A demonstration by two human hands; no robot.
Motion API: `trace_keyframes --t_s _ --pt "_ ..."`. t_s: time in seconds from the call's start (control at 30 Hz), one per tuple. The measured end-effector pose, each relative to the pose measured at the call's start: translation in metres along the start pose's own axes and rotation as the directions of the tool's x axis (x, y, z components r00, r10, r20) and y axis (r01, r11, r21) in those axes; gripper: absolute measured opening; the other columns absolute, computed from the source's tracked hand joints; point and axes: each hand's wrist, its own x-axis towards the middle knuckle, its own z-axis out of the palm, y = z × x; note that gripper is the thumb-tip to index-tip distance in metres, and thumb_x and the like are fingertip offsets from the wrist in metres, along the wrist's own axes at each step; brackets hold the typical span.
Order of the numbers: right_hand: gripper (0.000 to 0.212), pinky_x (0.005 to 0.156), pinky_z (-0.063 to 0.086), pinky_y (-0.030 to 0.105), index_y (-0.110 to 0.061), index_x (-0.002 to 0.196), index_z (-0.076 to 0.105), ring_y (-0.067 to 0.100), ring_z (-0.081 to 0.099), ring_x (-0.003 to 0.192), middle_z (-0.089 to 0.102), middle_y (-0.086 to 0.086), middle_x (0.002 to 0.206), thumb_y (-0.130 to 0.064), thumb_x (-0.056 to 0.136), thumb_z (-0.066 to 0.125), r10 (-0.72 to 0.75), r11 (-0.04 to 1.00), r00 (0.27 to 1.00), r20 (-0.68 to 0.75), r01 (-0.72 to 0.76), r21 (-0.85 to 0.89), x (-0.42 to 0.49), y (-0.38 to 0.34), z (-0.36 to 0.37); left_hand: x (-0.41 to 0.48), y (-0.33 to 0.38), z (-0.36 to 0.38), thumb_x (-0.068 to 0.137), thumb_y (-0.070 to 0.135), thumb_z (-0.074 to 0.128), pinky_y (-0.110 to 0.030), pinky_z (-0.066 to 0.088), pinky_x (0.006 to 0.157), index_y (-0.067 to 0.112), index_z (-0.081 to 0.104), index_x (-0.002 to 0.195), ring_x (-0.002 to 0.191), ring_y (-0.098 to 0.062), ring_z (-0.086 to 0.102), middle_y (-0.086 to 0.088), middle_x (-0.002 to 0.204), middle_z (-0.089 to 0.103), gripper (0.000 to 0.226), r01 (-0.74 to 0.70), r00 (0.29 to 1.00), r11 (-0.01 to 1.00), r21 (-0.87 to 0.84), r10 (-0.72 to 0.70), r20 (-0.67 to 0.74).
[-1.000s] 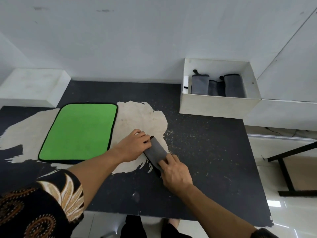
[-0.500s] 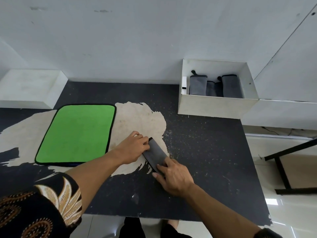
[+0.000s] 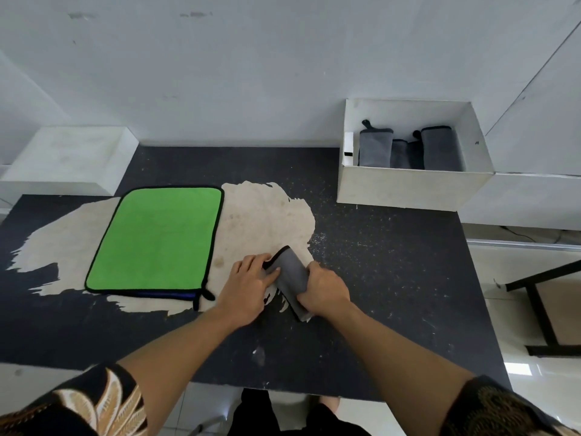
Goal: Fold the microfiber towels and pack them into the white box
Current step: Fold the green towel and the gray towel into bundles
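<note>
Folding: left hand (image 3: 248, 286) presses straight fingers (image 3: 255, 264), held together, on grey towel (image 3: 291, 269); right hand (image 3: 325, 291) curls round its near end.
Handling: soft, light, likely to spring open; grip across the layers.

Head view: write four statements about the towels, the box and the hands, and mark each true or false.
1. The green towel lies flat on the table. True.
2. The white box is empty. False: packed towels, grey, stand inside it.
3. The right hand grips the grey towel. True.
4. The left hand rests on the green towel. False: its fingers touch the grey towel's left edge.
</note>
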Motion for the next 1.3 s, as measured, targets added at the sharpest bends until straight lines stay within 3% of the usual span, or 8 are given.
trace_keyframes --t_s 0.2,0.3,0.37,0.43,0.6,0.87,1.0,1.3 --pt "0.024 0.062 0.045 0.031 -0.015 0.078 0.056 0.019 0.058 0.079 0.061 0.003 0.085 -0.022 0.072 0.078 0.11 0.821 0.986 0.129 -0.163 0.547 0.006 0.004 -0.013 0.002 0.016 -0.015 0.097 0.023 0.051 -0.046 0.031 0.108 0.022 0.029 0.153 0.139 -0.034 0.028 -0.013 0.155 0.021 0.06 0.313 0.949 0.909 -0.274 -0.313 0.043" --pt "0.025 0.071 0.053 0.035 -0.013 0.093 0.06 0.021 0.063 0.09 0.065 0.007 0.1 -0.016 0.076 0.079 0.109 0.656 0.988 0.112 -0.156 0.739 0.002 0.003 -0.03 0.035 0.021 -0.049 0.096 0.056 0.047 -0.046 0.034 0.108 0.013 0.021 0.153 0.136 -0.031 0.038 -0.011 0.153 0.03 0.077 0.543 0.821 0.577 -0.611 -0.517 0.241" --pt "0.034 0.08 0.058 0.041 -0.01 0.106 0.059 0.024 0.066 0.094 0.067 0.011 0.107 -0.011 0.078 0.078 0.1 0.494 0.992 0.074 -0.115 0.862 -0.001 -0.001 -0.045 0.059 0.025 -0.078 0.085 0.07 0.054 -0.041 0.043 0.099 0.011 0.035 0.144 0.122 -0.028 0.054 -0.009 0.141 0.049 0.085 0.624 0.757 0.275 -0.732 -0.445 0.478" --pt "0.039 0.08 0.06 0.043 -0.008 0.111 0.056 0.026 0.068 0.095 0.067 0.014 0.109 -0.008 0.079 0.078 0.112 0.357 0.994 0.007 -0.046 0.933 -0.004 -0.006 -0.061 0.075 0.032 -0.107 0.085 0.066 0.06 -0.038 0.048 0.088 0.012 0.055 0.12 0.101 -0.021 0.063 -0.003 0.118 0.064 0.064 0.656 0.746 0.153 -0.739 -0.281 0.604" --pt "0.038 0.082 0.06 0.044 -0.009 0.115 0.058 0.025 0.068 0.095 0.068 0.011 0.106 -0.011 0.082 0.075 0.194 0.269 0.969 -0.152 0.097 0.958 -0.012 -0.012 -0.105 0.112 0.047 -0.144 0.095 0.036 0.062 -0.041 0.057 0.087 0.012 0.063 0.107 0.095 -0.022 0.067 -0.007 0.108 0.069 0.026 0.408 0.898 0.167 -0.898 -0.25 0.361" --pt "0.032 0.086 0.058 0.048 -0.011 0.112 0.067 0.028 0.07 0.1 0.073 0.01 0.107 -0.037 0.095 0.063 0.322 -0.025 0.922 -0.216 0.236 0.971 -0.022 -0.006 -0.157 0.144 0.058 -0.196 0.1 0.041 0.05 -0.029 0.042 0.065 0.016 0.056 0.105 0.089 -0.019 0.059 -0.002 0.103 0.063 0.027 0.082 0.995 0.504 -0.86 -0.095 0.039" --pt "0.027 0.078 0.06 0.043 -0.007 0.11 0.063 0.025 0.068 0.099 0.07 0.011 0.109 -0.03 0.097 0.062 0.403 0.05 0.872 -0.279 0.283 0.958 -0.025 -0.01 -0.182 0.156 0.063 -0.215 0.099 0.047 0.048 -0.031 0.041 0.065 0.014 0.057 0.097 0.088 -0.022 0.061 -0.002 0.094 0.063 0.034 0.019 0.998 0.58 -0.814 -0.066 -0.023" --pt "0.025 0.078 0.059 0.043 -0.006 0.114 0.059 0.024 0.068 0.097 0.069 0.009 0.108 -0.022 0.095 0.063 0.493 0.084 0.804 -0.332 0.336 0.938 -0.002 0.011 -0.227 0.194 0.071 -0.223 0.081 0.028 0.08 -0.034 0.056 0.088 0.019 0.058 0.119 0.098 -0.013 0.066 0.004 0.108 0.069 0.044 -0.058 0.982 0.436 -0.898 0.186 0.027"
